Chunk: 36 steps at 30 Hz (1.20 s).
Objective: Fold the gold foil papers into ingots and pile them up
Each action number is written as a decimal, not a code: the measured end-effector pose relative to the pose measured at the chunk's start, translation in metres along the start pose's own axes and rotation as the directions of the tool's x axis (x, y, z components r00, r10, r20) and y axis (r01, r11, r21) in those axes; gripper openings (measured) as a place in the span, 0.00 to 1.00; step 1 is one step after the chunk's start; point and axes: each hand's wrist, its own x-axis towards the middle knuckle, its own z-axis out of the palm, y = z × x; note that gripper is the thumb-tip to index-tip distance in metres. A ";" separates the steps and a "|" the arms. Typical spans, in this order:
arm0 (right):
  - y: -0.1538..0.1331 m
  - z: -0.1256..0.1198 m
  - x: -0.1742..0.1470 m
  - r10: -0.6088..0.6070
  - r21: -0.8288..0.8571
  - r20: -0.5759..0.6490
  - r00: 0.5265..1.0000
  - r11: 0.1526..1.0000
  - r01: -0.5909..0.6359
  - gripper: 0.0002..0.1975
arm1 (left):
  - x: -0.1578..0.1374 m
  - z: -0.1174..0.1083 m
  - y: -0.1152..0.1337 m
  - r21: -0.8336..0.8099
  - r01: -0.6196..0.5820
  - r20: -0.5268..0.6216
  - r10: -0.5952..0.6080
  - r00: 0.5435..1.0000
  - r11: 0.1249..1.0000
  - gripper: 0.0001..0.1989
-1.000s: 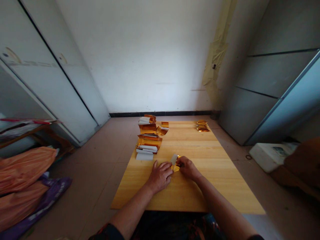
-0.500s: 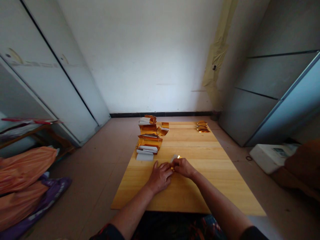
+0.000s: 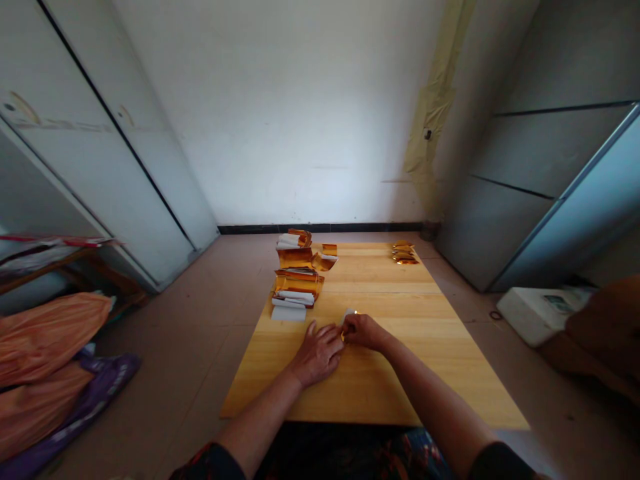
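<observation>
A small piece of gold foil paper [image 3: 349, 312] with a pale grey side lies under and between my hands on the wooden table. My right hand [image 3: 364, 331] is closed in a pinch on it, the fingertips curled down and partly hidden. Beside it, my left hand [image 3: 318, 355] lies with its palm down and fingers stretched toward the paper, the fingertips touching its left edge. Stacks of curled gold foil sheets [image 3: 299, 283] with whitish backs sit ahead of my left hand. Several folded gold foil pieces [image 3: 404, 253] are lined up at the far right corner.
The wooden table [image 3: 425, 380] spans the space before me, close to my lap. Two loose foil pieces [image 3: 326, 263] lie by the stacks. Cabinets [image 3: 145, 173] stand left, a grey fridge-like unit [image 3: 520, 153] right. Orange and purple bags [image 3: 55, 353] rest on the left.
My right hand has turned slightly inward over the paper, and less of the gold shows now. My left hand stays nearly where it was. The view has shifted a little.
</observation>
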 end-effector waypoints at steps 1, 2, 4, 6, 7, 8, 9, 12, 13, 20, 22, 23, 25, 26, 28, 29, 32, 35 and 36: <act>-0.001 0.000 0.000 0.006 0.013 0.001 1.000 1.000 -0.006 0.09 | 0.000 0.000 0.000 0.002 0.002 -0.001 -0.002 1.000 1.000 0.13; -0.002 0.000 0.000 0.012 0.023 0.001 1.000 1.000 -0.012 0.08 | 0.000 0.000 0.000 0.003 0.005 -0.001 -0.005 1.000 1.000 0.13; -0.003 0.000 0.000 0.025 0.034 -0.007 1.000 0.999 -0.025 0.08 | 0.000 -0.001 0.001 0.002 0.009 0.003 -0.009 1.000 1.000 0.12; -0.004 0.000 0.000 0.035 0.026 -0.027 0.999 0.999 -0.034 0.07 | 0.001 -0.003 0.002 0.001 0.013 0.005 -0.013 1.000 1.000 0.11; -0.004 0.000 0.001 0.039 0.019 -0.042 0.998 0.999 -0.038 0.07 | 0.002 -0.003 0.002 0.000 0.015 0.003 -0.015 1.000 1.000 0.11; -0.004 0.001 0.001 0.044 0.013 -0.061 0.997 0.999 -0.044 0.07 | 0.003 -0.003 0.003 0.000 0.018 -0.003 -0.018 1.000 1.000 0.10; -0.004 0.001 0.001 0.054 0.008 -0.081 0.995 0.999 -0.053 0.07 | 0.004 -0.003 0.003 -0.001 0.024 -0.011 -0.024 1.000 1.000 0.08; -0.006 0.002 -0.001 0.086 -0.046 -0.142 0.986 0.995 -0.094 0.08 | 0.006 0.001 0.006 -0.019 0.066 -0.054 -0.067 0.996 0.998 0.06; -0.006 0.001 -0.003 0.084 -0.092 -0.158 0.984 0.991 -0.100 0.07 | 0.008 0.003 0.007 -0.028 0.086 -0.072 -0.088 0.993 0.996 0.06; -0.010 -0.006 -0.028 -0.159 -0.494 -0.160 0.974 0.868 0.060 0.09 | 0.025 0.014 0.023 -0.073 0.293 -0.188 -0.301 0.935 0.953 0.02; -0.009 -0.006 -0.034 -0.174 -0.530 -0.159 0.972 0.845 0.065 0.09 | 0.029 0.016 0.026 -0.062 0.337 -0.210 -0.342 0.916 0.940 0.02; -0.009 -0.005 -0.037 -0.179 -0.541 -0.161 0.971 0.838 0.065 0.09 | 0.030 0.016 0.027 -0.061 0.350 -0.219 -0.354 0.909 0.935 0.02; -0.009 -0.002 -0.042 -0.180 -0.559 -0.168 0.969 0.827 0.056 0.09 | 0.031 0.016 0.026 -0.065 0.349 -0.231 -0.354 0.906 0.935 0.04; -0.011 0.001 -0.044 -0.177 -0.565 -0.171 0.969 0.823 0.051 0.08 | 0.030 0.015 0.024 -0.064 0.335 -0.236 -0.341 0.910 0.940 0.05; -0.015 0.007 -0.048 -0.164 -0.565 -0.174 0.971 0.824 0.038 0.08 | 0.030 0.012 0.017 -0.047 0.277 -0.238 -0.280 0.930 0.960 0.07; -0.019 0.010 -0.049 -0.157 -0.559 -0.169 0.973 0.829 0.036 0.08 | 0.030 0.010 0.013 -0.030 0.244 -0.235 -0.244 0.941 0.969 0.07; -0.028 0.017 -0.053 -0.144 -0.536 -0.134 0.980 0.843 0.050 0.08 | 0.030 0.007 0.001 0.014 0.179 -0.185 -0.173 0.967 0.984 0.06; -0.028 0.018 -0.055 -0.150 -0.527 -0.117 0.982 0.847 0.066 0.08 | 0.029 0.008 -0.003 0.060 0.130 -0.129 -0.121 0.984 0.990 0.07; -0.025 0.016 -0.056 -0.160 -0.527 -0.118 0.980 0.847 0.075 0.07 | 0.027 0.009 -0.002 0.071 0.112 -0.120 -0.103 0.987 0.991 0.08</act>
